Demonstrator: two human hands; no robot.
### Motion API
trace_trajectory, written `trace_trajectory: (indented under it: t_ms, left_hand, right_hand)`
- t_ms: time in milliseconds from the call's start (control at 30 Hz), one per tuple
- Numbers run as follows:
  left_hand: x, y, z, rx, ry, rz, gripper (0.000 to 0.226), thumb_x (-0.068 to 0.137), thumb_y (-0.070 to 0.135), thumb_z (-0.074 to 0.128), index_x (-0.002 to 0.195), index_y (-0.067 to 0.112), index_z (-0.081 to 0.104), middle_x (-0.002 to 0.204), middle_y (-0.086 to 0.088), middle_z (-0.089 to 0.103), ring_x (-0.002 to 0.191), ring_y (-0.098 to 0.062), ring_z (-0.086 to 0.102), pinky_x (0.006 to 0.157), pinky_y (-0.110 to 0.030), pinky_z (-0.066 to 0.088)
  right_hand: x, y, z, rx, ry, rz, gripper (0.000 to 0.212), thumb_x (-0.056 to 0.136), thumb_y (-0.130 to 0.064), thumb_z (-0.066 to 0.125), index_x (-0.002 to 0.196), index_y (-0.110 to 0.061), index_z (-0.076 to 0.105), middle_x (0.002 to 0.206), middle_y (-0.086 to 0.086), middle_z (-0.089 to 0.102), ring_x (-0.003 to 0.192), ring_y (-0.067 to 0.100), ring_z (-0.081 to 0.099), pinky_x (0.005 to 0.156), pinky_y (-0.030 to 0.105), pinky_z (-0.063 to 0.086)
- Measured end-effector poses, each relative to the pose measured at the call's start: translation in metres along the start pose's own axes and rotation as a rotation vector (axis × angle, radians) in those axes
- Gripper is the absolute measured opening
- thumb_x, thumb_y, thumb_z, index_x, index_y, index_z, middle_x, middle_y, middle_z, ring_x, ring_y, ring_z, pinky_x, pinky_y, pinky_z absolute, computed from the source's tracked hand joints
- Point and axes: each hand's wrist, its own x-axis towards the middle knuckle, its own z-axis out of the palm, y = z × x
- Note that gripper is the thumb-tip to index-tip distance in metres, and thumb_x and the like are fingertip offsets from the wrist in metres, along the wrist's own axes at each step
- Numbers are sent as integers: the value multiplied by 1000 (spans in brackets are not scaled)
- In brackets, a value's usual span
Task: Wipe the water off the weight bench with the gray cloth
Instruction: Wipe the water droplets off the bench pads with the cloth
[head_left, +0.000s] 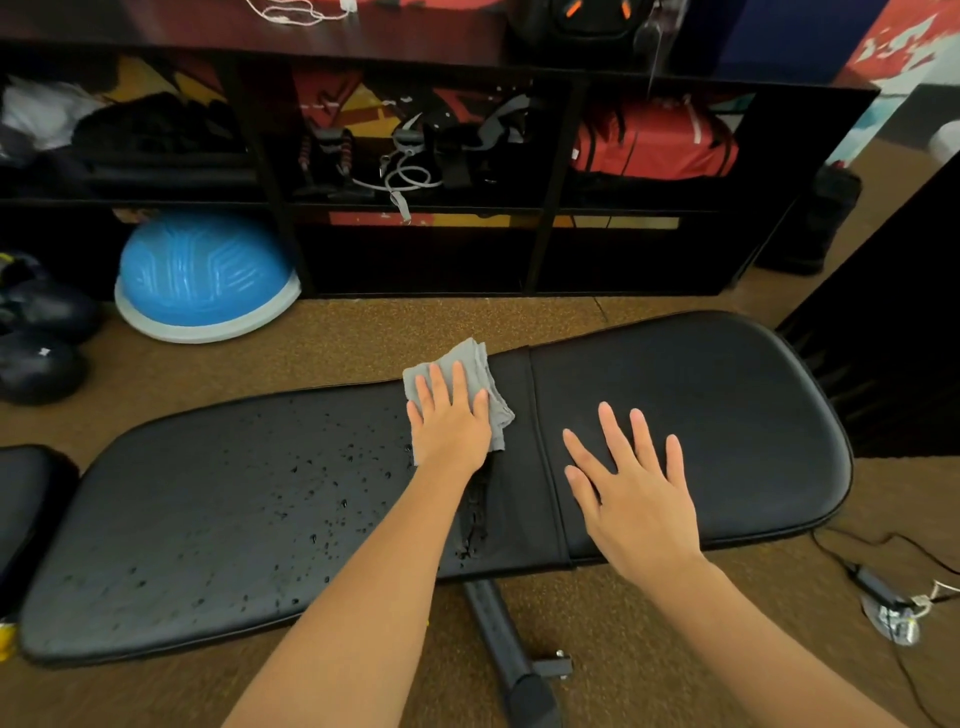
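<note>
The weight bench (208, 519) runs lengthwise left to right. Left hand (451, 422) presses flat on the gray cloth (470, 358) under its straight fingers; water droplets (332, 483) lie left. Right hand (631, 493) rests spread, holding nothing.

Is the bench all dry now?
No, water drops still dot the weight bench left of the gray cloth.

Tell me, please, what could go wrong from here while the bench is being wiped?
The gray cloth is small and droplets cover much of the long pad of the bench, so it may soak through and just smear water. It sits at the far edge under the flat left hand and could slide off. The right hand might slip if water spreads.
</note>
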Motion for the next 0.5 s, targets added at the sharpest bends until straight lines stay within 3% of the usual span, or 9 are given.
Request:
trace_trajectory:
  t_ms: [200,367,500]
  left_hand:
    - [-37,-5,10,-8,15,-127,56,100,41,7,149,19,-13,156,-9,-19,144,-28,-16,118,-45,-3]
    - [-43,12,12,11,5,82,54,101,38,9,148,24,-12,156,-5,-22,144,-26,-19,117,-44,-7]
    - [-12,7,1,30,-13,110,54,101,39,11,149,26,-11,157,-3,-18,145,-25,-15,119,-43,-4]
  right_hand:
    - [-1,-1,-1,20,0,5,64,97,-51,0,134,-34,49,148,6,40,137,34,34,106,57,30]
    - [-2,-3,-5,45,-17,11,66,97,-51,1,131,-31,54,145,10,44,134,37,38,103,58,32]
    - [-2,-3,-7,36,-26,14,64,97,-51,2,132,-32,52,145,9,43,134,36,38,103,58,32]
